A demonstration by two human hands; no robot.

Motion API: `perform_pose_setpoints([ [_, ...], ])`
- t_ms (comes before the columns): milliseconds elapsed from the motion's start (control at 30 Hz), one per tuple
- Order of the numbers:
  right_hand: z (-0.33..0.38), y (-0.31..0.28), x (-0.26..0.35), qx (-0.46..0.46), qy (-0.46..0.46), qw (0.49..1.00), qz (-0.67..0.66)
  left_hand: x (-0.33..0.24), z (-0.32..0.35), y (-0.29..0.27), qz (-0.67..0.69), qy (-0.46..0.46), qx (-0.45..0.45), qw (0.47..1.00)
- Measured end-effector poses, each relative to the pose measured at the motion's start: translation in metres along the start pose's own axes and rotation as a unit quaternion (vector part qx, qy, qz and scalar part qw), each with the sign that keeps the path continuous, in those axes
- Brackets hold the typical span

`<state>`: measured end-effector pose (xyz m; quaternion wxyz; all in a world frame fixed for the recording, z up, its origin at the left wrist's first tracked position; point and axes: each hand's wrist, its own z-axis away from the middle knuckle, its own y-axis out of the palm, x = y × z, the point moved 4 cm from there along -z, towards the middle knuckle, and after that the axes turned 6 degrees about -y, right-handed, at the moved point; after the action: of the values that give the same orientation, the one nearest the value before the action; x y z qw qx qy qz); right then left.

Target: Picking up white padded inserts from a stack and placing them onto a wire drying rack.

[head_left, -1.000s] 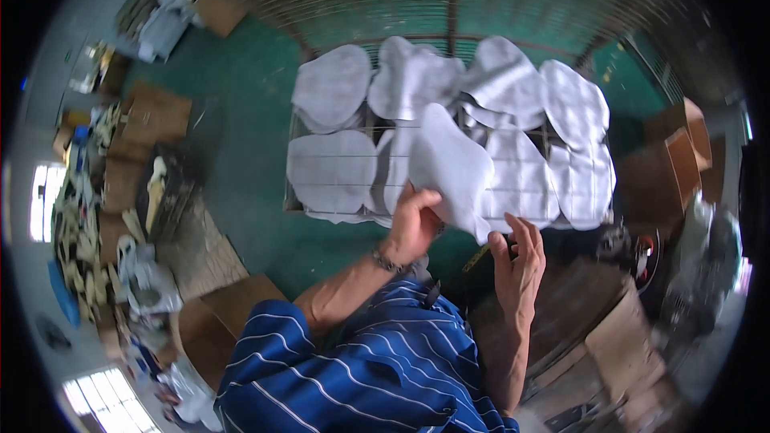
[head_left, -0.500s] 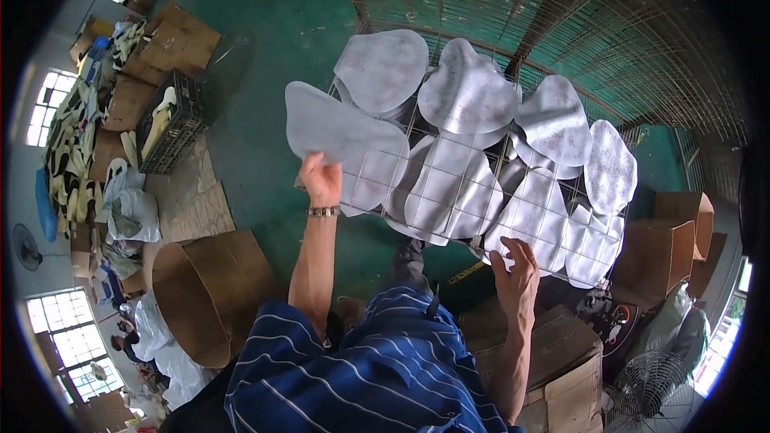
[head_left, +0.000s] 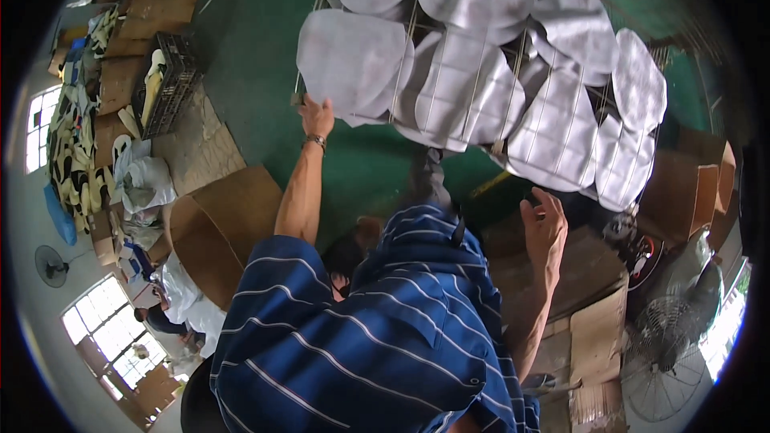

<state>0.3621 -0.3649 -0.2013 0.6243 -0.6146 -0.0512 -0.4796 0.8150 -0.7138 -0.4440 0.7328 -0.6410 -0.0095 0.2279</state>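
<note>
Half a second earlier the left hand (head_left: 318, 119) held a pale grey sheet (head_left: 349, 60) in the air off the left side of the wire rack (head_left: 298, 99); now that sheet lies flat at 11 o'clock, over the pile at the rack's near left corner, with the hand's fingertips at its lower edge. Whether they pinch the sheet, press on it or touch the rack's corner, I cannot tell. The right hand (head_left: 545, 220), previously at the rack's near edge, is now clear of it between 3 and 4 o'clock, holding nothing, thumb and loosely curved fingers apart. The rack, at 1 o'clock, now sits higher in view. Eight grey sheets can be counted uppermost on it, two rows of four, the laid one included; the edges of others show beneath, too overlapped to count. Round about are two fans, one (head_left: 52, 265) between 8 and 9 o'clock and one (head_left: 666, 353) at 4, and one dark crate (head_left: 180, 84) at 10. Near 3 o'clock, below the rack, is one yellow strip (head_left: 489, 184); any marks on it are too small to make out.
</note>
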Motion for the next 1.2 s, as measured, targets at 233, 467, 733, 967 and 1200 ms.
perform_pose_setpoints([
  [233, 0.045, 0.002, -0.044, 0.008, 0.040, 0.998, 0.048, -0.112, 0.033, -0.067, -0.052, 0.272, -0.047, 0.960],
  [467, 0.089, -0.004, -0.061, -0.030, 0.070, 0.996, 0.036, -0.274, 0.175, -0.062, -0.023, 0.496, 0.437, 0.750],
  [733, 0.165, -0.002, -0.111, -0.085, 0.171, 0.982, 0.010, -0.098, 0.216, -0.028, -0.384, 0.193, 0.783, 0.449],
  [967, 0.226, 0.017, -0.143, -0.085, 0.278, 0.956, -0.036, 0.017, 0.258, -0.049, -0.136, 0.051, 0.844, 0.516],
  [1200, 0.223, 0.026, -0.142, -0.091, 0.267, 0.958, -0.045, -0.032, 0.279, -0.082, -0.023, 0.181, 0.689, 0.701],
])
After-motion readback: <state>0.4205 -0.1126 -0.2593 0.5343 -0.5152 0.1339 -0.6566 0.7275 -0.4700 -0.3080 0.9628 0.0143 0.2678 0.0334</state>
